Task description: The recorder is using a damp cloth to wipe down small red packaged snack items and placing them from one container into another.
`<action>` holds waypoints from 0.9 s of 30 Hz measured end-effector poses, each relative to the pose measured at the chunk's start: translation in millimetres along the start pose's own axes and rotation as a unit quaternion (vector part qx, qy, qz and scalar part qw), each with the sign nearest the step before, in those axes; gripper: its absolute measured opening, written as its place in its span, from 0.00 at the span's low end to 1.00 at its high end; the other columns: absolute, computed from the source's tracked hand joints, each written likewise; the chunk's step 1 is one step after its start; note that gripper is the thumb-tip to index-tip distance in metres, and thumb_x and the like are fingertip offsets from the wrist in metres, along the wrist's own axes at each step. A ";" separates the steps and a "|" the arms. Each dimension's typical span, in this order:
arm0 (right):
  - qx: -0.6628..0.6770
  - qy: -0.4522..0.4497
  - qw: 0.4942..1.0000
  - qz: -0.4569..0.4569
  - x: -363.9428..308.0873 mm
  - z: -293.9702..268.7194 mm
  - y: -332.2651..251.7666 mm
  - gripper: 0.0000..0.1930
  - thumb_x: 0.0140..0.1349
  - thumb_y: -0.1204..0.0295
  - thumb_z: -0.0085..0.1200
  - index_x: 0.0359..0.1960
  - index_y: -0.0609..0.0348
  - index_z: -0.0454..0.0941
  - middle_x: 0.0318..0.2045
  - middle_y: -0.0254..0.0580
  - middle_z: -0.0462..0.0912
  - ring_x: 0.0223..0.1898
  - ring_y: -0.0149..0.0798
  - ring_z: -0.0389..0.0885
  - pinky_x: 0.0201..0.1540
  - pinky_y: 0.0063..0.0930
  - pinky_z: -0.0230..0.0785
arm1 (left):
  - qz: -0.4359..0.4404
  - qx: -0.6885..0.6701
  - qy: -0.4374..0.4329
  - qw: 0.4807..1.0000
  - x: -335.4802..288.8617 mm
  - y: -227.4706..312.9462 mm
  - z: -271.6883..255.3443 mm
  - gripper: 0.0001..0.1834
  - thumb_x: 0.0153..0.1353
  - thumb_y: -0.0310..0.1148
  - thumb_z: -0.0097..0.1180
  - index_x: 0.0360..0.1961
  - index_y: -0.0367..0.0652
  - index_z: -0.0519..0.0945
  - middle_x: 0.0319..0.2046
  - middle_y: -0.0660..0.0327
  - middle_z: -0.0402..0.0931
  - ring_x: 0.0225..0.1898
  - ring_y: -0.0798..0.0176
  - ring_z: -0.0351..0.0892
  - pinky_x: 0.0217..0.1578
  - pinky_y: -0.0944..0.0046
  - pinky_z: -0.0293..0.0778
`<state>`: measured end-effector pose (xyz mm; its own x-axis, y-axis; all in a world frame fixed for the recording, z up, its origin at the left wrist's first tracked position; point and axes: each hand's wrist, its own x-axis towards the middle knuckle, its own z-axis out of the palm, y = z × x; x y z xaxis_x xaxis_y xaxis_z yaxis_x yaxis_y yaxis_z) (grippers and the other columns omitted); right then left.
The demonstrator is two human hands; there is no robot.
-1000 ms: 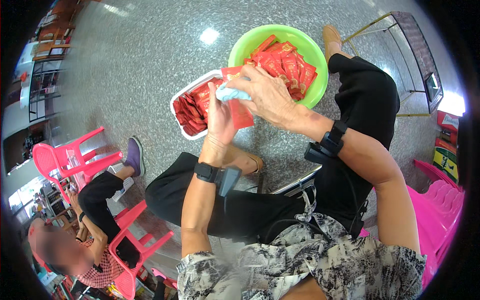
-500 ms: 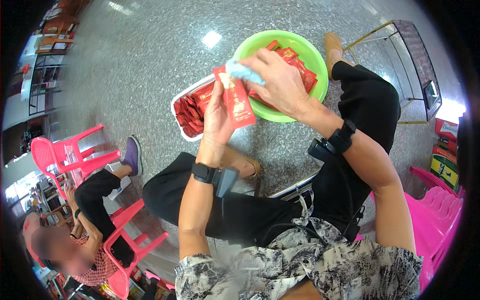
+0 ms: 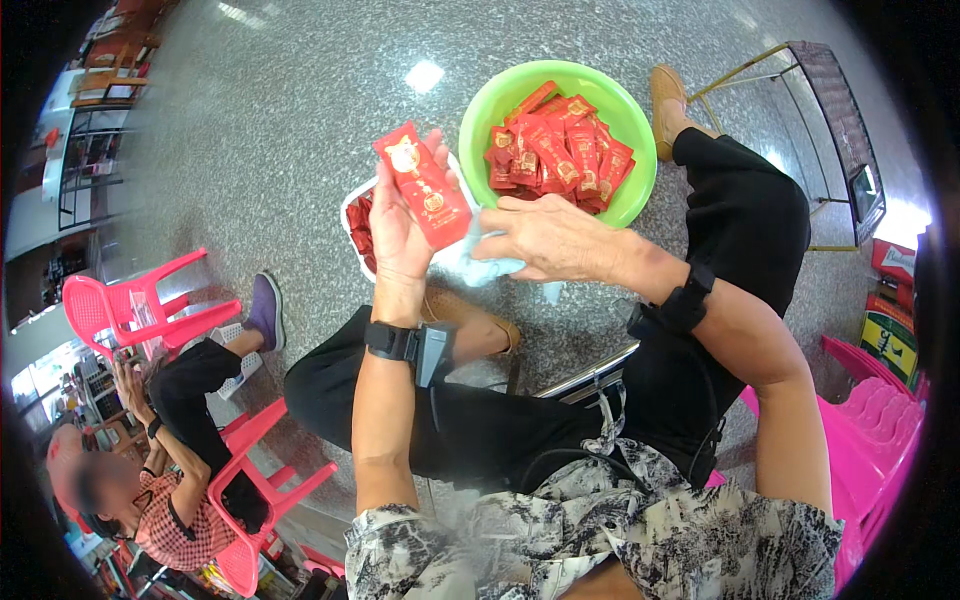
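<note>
A flat red packet (image 3: 425, 192) with gold print rests across the palm of my left hand (image 3: 393, 238), its fingers behind it and the thumb at its edge. My right hand (image 3: 565, 240) grips a crumpled light blue cloth (image 3: 482, 264) beside the packet's lower end. Whether the cloth touches the packet I cannot tell. Several similar red packets (image 3: 555, 155) are piled in a round light green basin (image 3: 632, 115) just beyond my right hand. Under my left hand is a white tray (image 3: 347, 215) holding smaller-looking red packets (image 3: 361, 228), partly hidden by my hand.
Both tubs stand on the grey speckled floor (image 3: 300, 130) between my legs. On the left, another person sits on a pink chair (image 3: 240, 520), next to a second pink chair (image 3: 125, 305). A metal-framed stand (image 3: 840, 130) is at the right, with pink stacked chairs (image 3: 870, 430) nearer.
My right hand and the cloth have come down from the packet's top to its lower end, uncovering the basin. My left hand has shifted slightly left, the packet now flatter on its palm.
</note>
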<state>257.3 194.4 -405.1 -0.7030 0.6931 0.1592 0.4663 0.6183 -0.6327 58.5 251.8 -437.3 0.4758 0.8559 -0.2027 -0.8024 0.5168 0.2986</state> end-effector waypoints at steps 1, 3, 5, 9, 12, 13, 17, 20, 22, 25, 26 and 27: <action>-0.026 -0.035 0.999 -0.013 -2.0 -2.3 2.3 0.17 0.44 0.70 0.58 0.39 0.52 0.76 0.36 0.39 0.72 0.41 0.42 0.75 0.36 0.36 0.73 | 0.006 0.001 -0.027 1.000 -2.4 0.9 2.1 0.28 0.67 0.48 0.35 0.62 0.43 0.58 0.62 0.52 0.58 0.57 0.54 0.66 0.54 0.52 0.67; -0.038 -0.041 0.998 0.001 -5.9 -12.2 7.2 0.16 0.45 0.70 0.58 0.38 0.53 0.76 0.35 0.39 0.72 0.40 0.42 0.75 0.36 0.36 0.73 | 0.009 -0.021 0.010 1.000 -4.5 -0.4 1.8 0.27 0.67 0.48 0.37 0.61 0.44 0.61 0.60 0.52 0.61 0.53 0.56 0.70 0.50 0.53 0.69; -0.075 0.011 0.996 0.047 -8.4 -20.0 12.1 0.15 0.45 0.70 0.58 0.38 0.52 0.76 0.35 0.39 0.72 0.39 0.42 0.75 0.36 0.36 0.73 | -0.009 -0.019 0.044 0.999 -2.8 -0.5 -7.9 0.24 0.67 0.44 0.38 0.59 0.44 0.64 0.56 0.54 0.66 0.50 0.57 0.70 0.48 0.54 0.70; -0.074 0.164 0.978 0.100 -5.8 -34.0 15.7 0.17 0.45 0.70 0.58 0.41 0.51 0.76 0.32 0.39 0.72 0.37 0.43 0.75 0.34 0.33 0.71 | 0.013 0.129 0.047 0.990 0.1 -7.0 -8.2 0.21 0.62 0.32 0.50 0.56 0.43 0.67 0.49 0.61 0.71 0.47 0.66 0.71 0.44 0.62 0.71; -0.065 0.216 0.964 0.142 -1.4 -41.5 12.6 0.18 0.47 0.70 0.58 0.43 0.50 0.76 0.33 0.40 0.72 0.38 0.42 0.75 0.36 0.32 0.71 | -0.012 0.211 0.071 0.975 0.8 -12.7 4.4 0.23 0.59 0.27 0.54 0.56 0.41 0.67 0.45 0.63 0.73 0.46 0.68 0.74 0.45 0.65 0.72; -0.052 0.251 0.954 0.153 0.9 -41.9 12.2 0.18 0.47 0.70 0.58 0.43 0.49 0.76 0.34 0.40 0.73 0.38 0.42 0.76 0.37 0.32 0.71 | -0.033 0.247 0.092 0.964 0.8 -14.5 8.1 0.22 0.59 0.26 0.54 0.55 0.40 0.67 0.44 0.63 0.74 0.45 0.67 0.75 0.46 0.65 0.73; -0.014 0.254 0.955 0.149 8.3 -33.7 4.1 0.18 0.48 0.70 0.57 0.45 0.45 0.76 0.38 0.40 0.73 0.42 0.42 0.75 0.40 0.32 0.71 | -0.020 0.307 0.085 0.948 -3.5 -27.3 21.8 0.24 0.57 0.21 0.52 0.56 0.40 0.65 0.47 0.60 0.73 0.49 0.65 0.74 0.49 0.63 0.73; -0.002 0.195 0.975 0.109 10.3 -20.2 2.0 0.18 0.50 0.70 0.56 0.46 0.41 0.76 0.43 0.41 0.72 0.48 0.45 0.71 0.44 0.37 0.71 | -0.018 0.338 0.091 0.937 -12.2 -39.6 35.4 0.26 0.57 0.19 0.51 0.57 0.40 0.64 0.50 0.61 0.71 0.52 0.66 0.70 0.52 0.64 0.70; -0.011 0.199 0.971 0.134 9.2 -20.8 1.4 0.17 0.51 0.70 0.55 0.45 0.41 0.77 0.42 0.41 0.72 0.47 0.45 0.72 0.44 0.37 0.70 | -0.056 0.375 0.082 0.922 -15.1 -41.2 35.0 0.27 0.57 0.19 0.50 0.59 0.39 0.62 0.51 0.60 0.71 0.53 0.66 0.70 0.54 0.65 0.66; -0.040 0.240 0.954 0.173 9.6 -22.4 10.0 0.14 0.53 0.67 0.53 0.43 0.45 0.77 0.41 0.42 0.72 0.47 0.46 0.72 0.44 0.38 0.70 | -0.064 0.390 0.033 0.918 -19.6 -41.8 41.9 0.28 0.57 0.20 0.50 0.60 0.38 0.61 0.51 0.60 0.70 0.53 0.66 0.70 0.54 0.65 0.66; -0.046 0.249 0.949 0.189 8.5 -27.3 15.8 0.13 0.54 0.66 0.53 0.43 0.46 0.77 0.40 0.42 0.72 0.47 0.46 0.72 0.44 0.39 0.70 | -0.064 0.391 0.032 0.918 -21.8 -41.6 46.7 0.28 0.57 0.20 0.50 0.60 0.38 0.61 0.51 0.60 0.70 0.53 0.66 0.70 0.54 0.65 0.66; -0.052 0.258 0.942 0.206 7.5 -30.8 21.3 0.13 0.54 0.65 0.52 0.43 0.47 0.77 0.40 0.42 0.72 0.47 0.47 0.71 0.43 0.40 0.69 | -0.077 0.376 0.028 0.923 -24.5 -40.5 52.0 0.28 0.57 0.20 0.51 0.60 0.37 0.60 0.52 0.58 0.69 0.53 0.65 0.70 0.55 0.64 0.65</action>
<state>278.5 224.2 -394.0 -0.1084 0.9537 0.2806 0.7117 0.2715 -0.6479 98.0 211.0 -396.0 0.5260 0.7803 -0.3384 -0.2402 0.5179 0.8210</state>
